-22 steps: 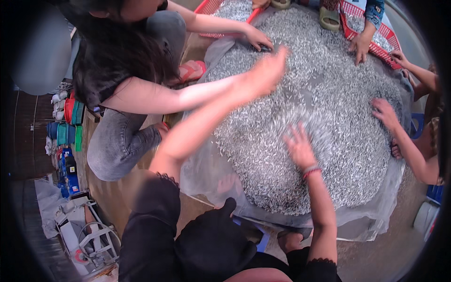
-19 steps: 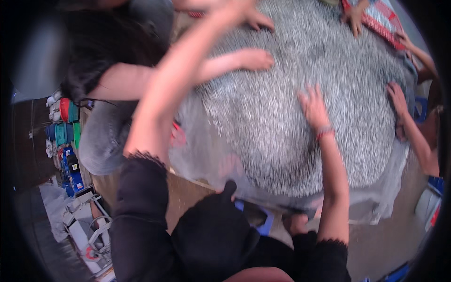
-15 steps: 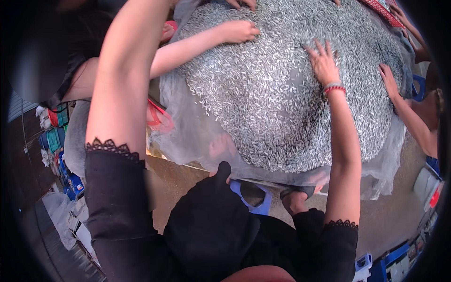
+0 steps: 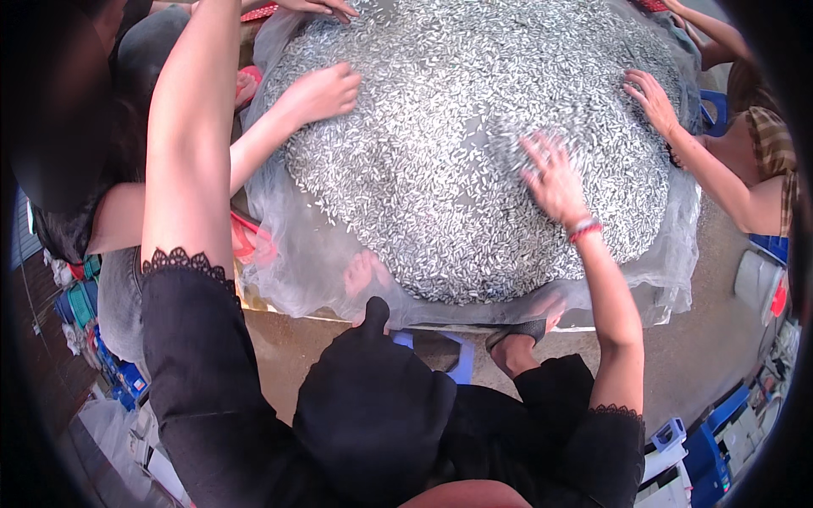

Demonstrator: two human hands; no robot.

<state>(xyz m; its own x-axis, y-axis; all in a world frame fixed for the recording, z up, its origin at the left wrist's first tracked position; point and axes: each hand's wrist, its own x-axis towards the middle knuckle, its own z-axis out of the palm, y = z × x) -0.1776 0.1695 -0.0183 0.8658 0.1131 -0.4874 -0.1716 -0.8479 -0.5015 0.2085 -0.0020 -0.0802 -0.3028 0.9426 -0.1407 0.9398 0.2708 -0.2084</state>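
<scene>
A wide layer of pale grey, black-streaked pieces that look like sunflower seeds (image 4: 406, 195) lies on a sheer whitish sheet (image 4: 279, 262). My right hand (image 4: 555, 182) is on the right part of the layer, palm down, fingers spread and slightly smeared by motion. It wears a red and pale bracelet at the wrist and holds nothing that I can see. Up-left of its fingers is a thin patch where the sheet's grey shows. My left forearm (image 4: 195, 127) reaches up past the top edge, so my left hand is out of the picture.
A co-worker's loosely curled hand (image 4: 326, 93) is over the seeds at left, with another person's hand (image 4: 326, 7) at the top edge. At right, a third person's hand (image 4: 650, 100) touches the layer's edge. A blue stool (image 4: 457, 360) stands under the near edge.
My right hand has swept nearer and a little left over the seeds. The left co-worker's hand has drawn back leftward. The whole view has shifted somewhat.
</scene>
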